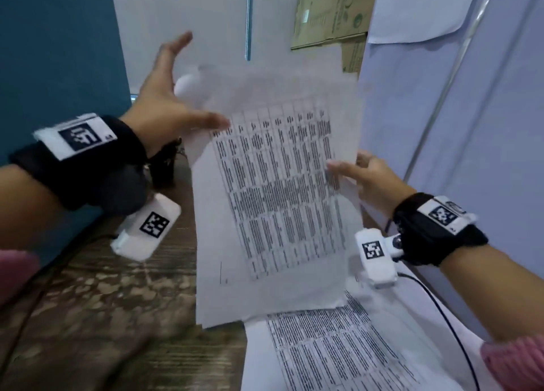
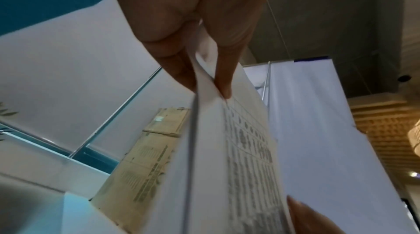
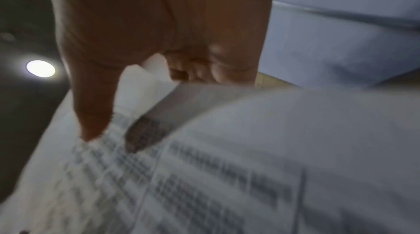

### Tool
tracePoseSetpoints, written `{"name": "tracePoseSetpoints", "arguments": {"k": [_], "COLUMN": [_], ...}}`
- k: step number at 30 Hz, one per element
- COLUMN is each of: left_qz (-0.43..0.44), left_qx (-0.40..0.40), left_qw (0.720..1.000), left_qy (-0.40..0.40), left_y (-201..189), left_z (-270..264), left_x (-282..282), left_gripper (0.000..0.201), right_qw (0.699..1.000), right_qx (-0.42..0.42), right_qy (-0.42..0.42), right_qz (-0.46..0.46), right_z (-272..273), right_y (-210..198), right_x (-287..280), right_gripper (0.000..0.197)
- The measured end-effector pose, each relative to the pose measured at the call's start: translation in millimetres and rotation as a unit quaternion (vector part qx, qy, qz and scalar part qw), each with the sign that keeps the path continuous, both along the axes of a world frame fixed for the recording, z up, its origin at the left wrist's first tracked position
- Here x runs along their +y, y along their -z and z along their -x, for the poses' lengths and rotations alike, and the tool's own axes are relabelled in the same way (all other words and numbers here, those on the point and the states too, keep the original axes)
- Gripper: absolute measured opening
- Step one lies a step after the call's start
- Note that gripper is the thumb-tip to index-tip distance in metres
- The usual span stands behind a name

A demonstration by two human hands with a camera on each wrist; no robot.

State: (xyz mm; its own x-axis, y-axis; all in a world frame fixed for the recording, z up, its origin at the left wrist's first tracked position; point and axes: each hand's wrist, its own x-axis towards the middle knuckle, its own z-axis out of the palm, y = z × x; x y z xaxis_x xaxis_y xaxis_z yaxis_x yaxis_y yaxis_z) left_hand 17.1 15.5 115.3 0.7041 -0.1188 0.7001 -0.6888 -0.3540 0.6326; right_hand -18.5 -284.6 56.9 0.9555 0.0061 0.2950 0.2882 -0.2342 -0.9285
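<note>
Where a flat teal panel point(image 1: 59, 52) fills the upper left of the head view, the left hand point(image 1: 164, 105) rises from a black fabric wristband point(image 1: 88, 175) that carries a white coded tag. Its thumb lies flat on the printed face at the upper left corner of a stack of paper sheets point(image 1: 279, 199), while the fingers point(image 1: 173, 50) stretch straight up behind it. The left wrist view shows that corner pinched between the thumb and fingers point(image 2: 227, 69), with the thin white edges slightly fanned.

Below this hand, at lower left, the table point(image 1: 103, 317) has a worn, mottled brown wood grain.

The stack stands in the middle of the frame, held up and tilted. Its front sheet is smooth, white and rectangular, covered by a dense grid of small dark print, and its lower right part bows outward. Whether its bottom edge touches anything I cannot tell.

A brown corrugated cardboard box point(image 1: 332, 11) stands at the top, right of centre. Another printed sheet point(image 1: 338, 355) lies flat at the bottom.

At the stack's right edge the right hand point(image 1: 371, 178) pinches the sheets, thumb on the printed face and curled fingers point(image 3: 195, 69) behind. Pale, cloth-like panels point(image 1: 471, 125) fill the right side.
</note>
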Motion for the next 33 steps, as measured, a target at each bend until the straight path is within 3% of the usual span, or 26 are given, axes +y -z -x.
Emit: {"name": "tracePoseSetpoints", "arguments": {"k": [2, 4, 5, 7, 9, 13, 17, 22, 26, 28, 29, 31, 33], "left_qz": [0.072, 0.157, 0.165, 0.108, 0.068, 0.145, 0.103, 0.095, 0.109, 0.097, 0.091, 0.088, 0.098], "left_qx": [-0.003, 0.048, 0.083, 0.145, 0.146, 0.111, 0.141, 0.095, 0.047, 0.083, 0.101, 0.117, 0.123], "left_qw": [0.997, 0.984, 0.979, 0.978, 0.98, 0.977, 0.975, 0.987, 0.989, 0.985, 0.983, 0.983, 0.984], "left_qy": [0.011, 0.073, 0.091, 0.105, 0.113, 0.11, 0.136, 0.089, 0.093, 0.114, 0.121, 0.111, 0.08], "left_y": [-7, -7, -5, 5, 21, 40, 68, 61, 50, 62, 69, 81, 80], "left_z": [5, 11, 12, 23, 28, 38, 48, 49, 49, 53, 54, 51, 48], "left_x": [-5, -9, -11, -19, -26, -28, -29, -34, -36, -35, -35, -36, -37], "left_gripper": [0.106, 0.105, 0.094, 0.048, 0.024, 0.041, 0.066, 0.058, 0.06, 0.061, 0.06, 0.057, 0.051], "right_qw": [0.999, 0.996, 0.996, 0.993, 0.991, 0.991, 0.994, 0.988, 0.985, 0.992, 0.996, 0.992, 0.985], "right_qx": [-0.029, -0.054, -0.066, -0.093, -0.101, -0.093, -0.069, -0.093, -0.136, -0.091, -0.049, 0.022, 0.058], "right_qy": [0.027, 0.064, 0.062, 0.037, 0.023, 0.013, 0.053, 0.108, 0.088, 0.082, 0.075, 0.048, 0.059], "right_qz": [0.023, 0.018, -0.008, -0.068, -0.086, -0.098, -0.068, -0.052, -0.059, -0.025, 0.017, 0.111, 0.152], "right_z": [0, 6, 10, 16, 26, 34, 43, 44, 46, 49, 51, 54, 52], "right_y": [-9, -17, -19, -20, -20, -6, 17, 10, 3, 15, 20, 30, 40], "right_x": [3, 9, 12, 14, 19, 27, 25, 30, 28, 25, 24, 21, 16], "right_gripper": [0.052, 0.084, 0.092, 0.091, 0.086, 0.078, 0.054, 0.044, 0.047, 0.055, 0.052, 0.024, 0.026]}}
